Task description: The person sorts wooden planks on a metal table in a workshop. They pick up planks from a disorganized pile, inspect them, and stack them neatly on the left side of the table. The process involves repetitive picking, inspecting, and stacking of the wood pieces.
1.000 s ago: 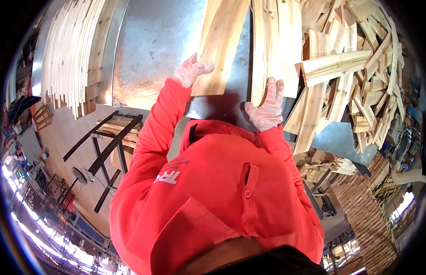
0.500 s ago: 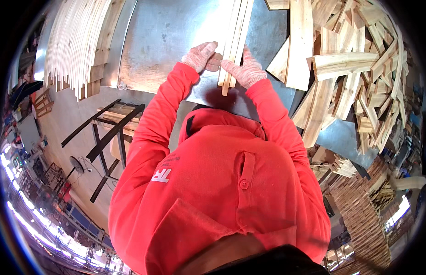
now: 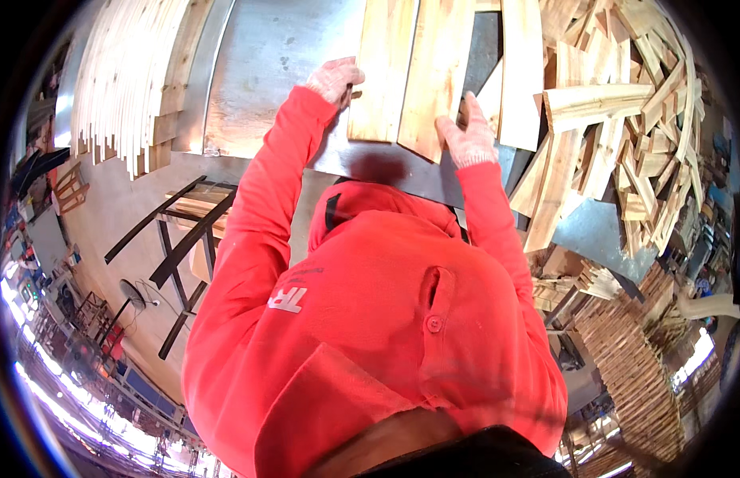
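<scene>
Two pale wooden boards lie flat and nearly side by side before me, a left board and a right board, with a thin gap between them. My left hand, in a pale knitted glove, curls its fingers against the left board's outer edge. At the right board's outer edge is my right hand, gloved too, with thumb and fingers spread and the thumb close to the wood. Whether that thumb touches the board I cannot tell. Beneath the boards is a metal-topped table.
A row of narrow wooden strips stands at the left. Another board lies right of my hand, beside a heap of loose wood pieces. A dark metal frame stands on the floor to the left, and stacked wood lies lower right.
The boards, held edge-up together between my hands before, now lie with their broad faces up. My hands have moved apart, the right one outward with its fingers spread.
</scene>
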`<act>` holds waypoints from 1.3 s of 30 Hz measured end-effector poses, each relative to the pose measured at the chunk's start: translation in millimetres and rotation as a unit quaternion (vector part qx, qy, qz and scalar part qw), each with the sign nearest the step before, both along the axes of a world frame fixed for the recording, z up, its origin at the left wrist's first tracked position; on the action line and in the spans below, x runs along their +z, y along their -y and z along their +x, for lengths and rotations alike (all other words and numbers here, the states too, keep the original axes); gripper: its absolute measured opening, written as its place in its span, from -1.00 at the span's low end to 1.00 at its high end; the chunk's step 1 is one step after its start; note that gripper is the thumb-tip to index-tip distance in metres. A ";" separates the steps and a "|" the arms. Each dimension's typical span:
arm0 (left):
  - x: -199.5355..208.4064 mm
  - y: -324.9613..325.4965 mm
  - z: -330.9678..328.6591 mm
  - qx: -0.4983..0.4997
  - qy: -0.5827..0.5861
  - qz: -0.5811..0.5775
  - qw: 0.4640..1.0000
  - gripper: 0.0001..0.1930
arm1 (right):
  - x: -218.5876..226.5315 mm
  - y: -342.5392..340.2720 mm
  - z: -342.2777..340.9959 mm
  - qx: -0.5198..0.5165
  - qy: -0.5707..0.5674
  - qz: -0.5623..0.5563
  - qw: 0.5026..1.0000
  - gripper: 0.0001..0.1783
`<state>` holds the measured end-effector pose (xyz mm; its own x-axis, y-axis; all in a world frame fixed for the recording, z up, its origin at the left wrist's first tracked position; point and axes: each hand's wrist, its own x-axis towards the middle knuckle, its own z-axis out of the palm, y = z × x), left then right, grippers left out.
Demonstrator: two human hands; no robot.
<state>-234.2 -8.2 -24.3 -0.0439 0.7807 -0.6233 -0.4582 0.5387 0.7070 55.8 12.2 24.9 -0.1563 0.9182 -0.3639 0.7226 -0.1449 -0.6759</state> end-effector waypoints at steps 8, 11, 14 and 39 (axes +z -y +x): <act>69.1 14.2 -16.7 -0.110 -0.165 -0.001 0.980 -0.67 | 31.0 9.2 -3.6 0.084 0.164 -0.019 0.983 0.09; 73.3 9.9 -8.8 -0.189 -0.352 -0.010 0.917 -0.64 | 31.1 27.5 -34.0 0.035 0.155 -0.024 0.987 0.17; 58.6 16.7 1.5 -0.179 -0.490 -0.004 0.853 -0.64 | 35.8 28.2 -43.0 0.016 0.162 -0.016 0.987 0.20; 131.3 -85.7 136.4 -0.289 -0.595 0.024 0.750 0.03 | 171.5 71.9 290.0 0.116 0.362 0.248 0.891 -0.63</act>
